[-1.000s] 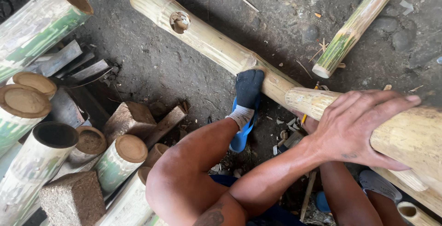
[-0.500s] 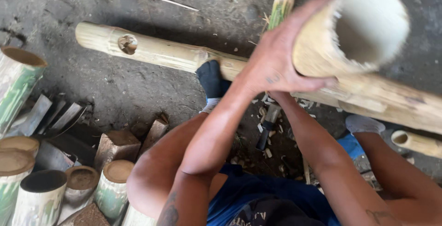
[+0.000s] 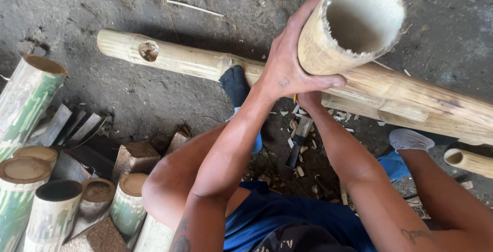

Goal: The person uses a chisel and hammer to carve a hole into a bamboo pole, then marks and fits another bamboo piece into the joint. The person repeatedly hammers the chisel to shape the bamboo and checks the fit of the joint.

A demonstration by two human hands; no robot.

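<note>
At eight o'clock, cut bamboo stubs (image 3: 31, 175) standing on end, and from ten o'clock across to three, a long bamboo pole (image 3: 179, 59) lying on the dirt floor. Near centre, left hand (image 3: 287, 72) clamped with fingers and thumb wrapped round the wall of a hollow bamboo section (image 3: 354, 26), held up at one o'clock, open end toward the camera, above the pole. Just below, right hand (image 3: 308, 99) tucked under that section, fingers hidden, so cannot tell their state; at six o'clock of it, a dark-handled tool (image 3: 299, 141) among chips.
</note>
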